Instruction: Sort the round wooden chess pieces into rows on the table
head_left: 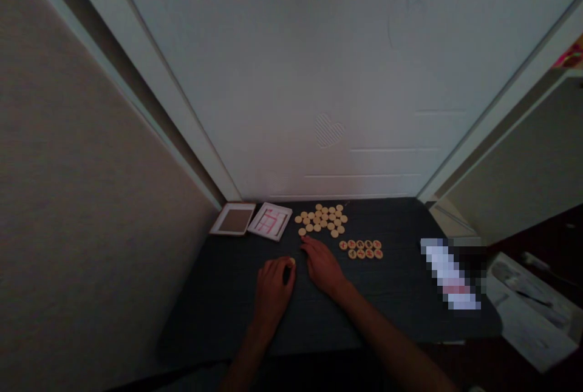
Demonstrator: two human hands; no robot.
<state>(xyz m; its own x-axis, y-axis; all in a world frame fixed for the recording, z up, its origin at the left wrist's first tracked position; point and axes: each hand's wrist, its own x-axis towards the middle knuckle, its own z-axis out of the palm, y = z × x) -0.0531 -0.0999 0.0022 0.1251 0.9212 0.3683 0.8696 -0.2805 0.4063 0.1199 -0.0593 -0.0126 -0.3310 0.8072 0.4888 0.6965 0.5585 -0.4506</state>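
Note:
My left hand [274, 286] is closed, thumb and index finger pinching a small round wooden piece [292, 262] just above the dark table. Fingers stretched out, my right hand [322, 266] reaches over the table to its right. Its fingertips are close below a pale wooden disc [302, 232] at the near left edge of a loose group of plain-faced discs [324, 217]. Right of that hand, two short rows of discs [361, 249] lie with red and dark markings upward, too small to read.
At the table's back left lie an open tray [222, 222] with a brown base and a white-framed box piece [272, 222] with red markings. A blurred-out rectangular object [449, 273] rests on the right. Behind the dark table [218, 307] stands a white panel [282, 76].

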